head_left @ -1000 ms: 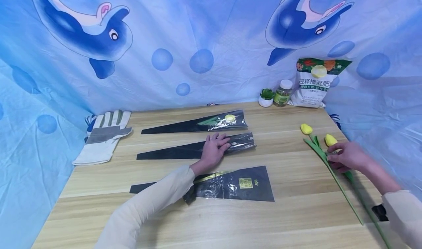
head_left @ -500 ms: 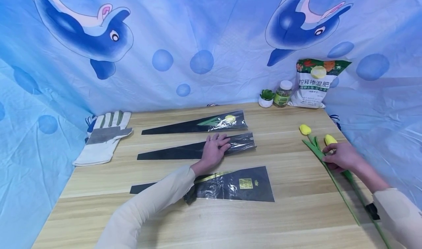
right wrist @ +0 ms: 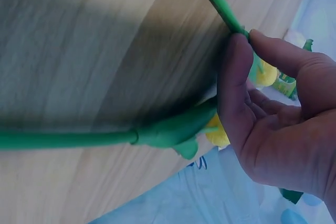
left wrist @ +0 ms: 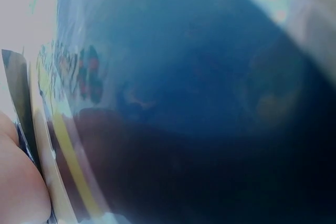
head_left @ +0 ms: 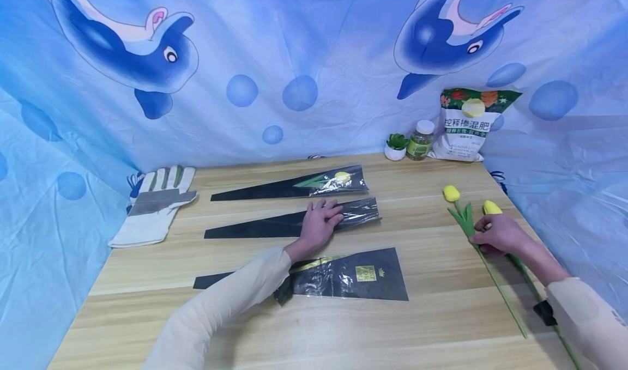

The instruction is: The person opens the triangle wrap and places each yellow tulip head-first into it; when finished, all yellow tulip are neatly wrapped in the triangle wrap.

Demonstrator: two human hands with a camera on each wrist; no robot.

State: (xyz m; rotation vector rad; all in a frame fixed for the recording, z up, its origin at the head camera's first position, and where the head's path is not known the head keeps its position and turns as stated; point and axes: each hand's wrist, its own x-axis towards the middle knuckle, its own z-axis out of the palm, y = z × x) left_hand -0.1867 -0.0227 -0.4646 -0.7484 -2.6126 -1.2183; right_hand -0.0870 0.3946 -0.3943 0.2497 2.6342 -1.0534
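Note:
My left hand (head_left: 319,223) rests on the middle black flower sleeve (head_left: 255,225), its fingers laid out towards the clear film end. At the table's right side, my right hand (head_left: 502,234) pinches the green stem (right wrist: 218,1) of a yellow artificial tulip (head_left: 451,193) between thumb and forefinger, just below the leaves. A second tulip (head_left: 492,207) lies beside it, partly hidden beneath the same hand; its stem (right wrist: 63,140) runs across the lower part of the right wrist view. Filling the left wrist view is a shiny dark sleeve (left wrist: 184,77) with a gold stripe.
Behind the left hand lies a sleeve (head_left: 255,192) with a tulip inside. A gold-printed sleeve (head_left: 387,274) lies in front, under the left forearm. Gloves (head_left: 152,206) are at left. A potted succulent (head_left: 395,151), a jar (head_left: 420,141) and a fertilizer bag (head_left: 461,135) stand at back right.
My right hand has shifted left, drawing the pinched tulip with it and away from the second one. The left hand stays put on the middle sleeve.

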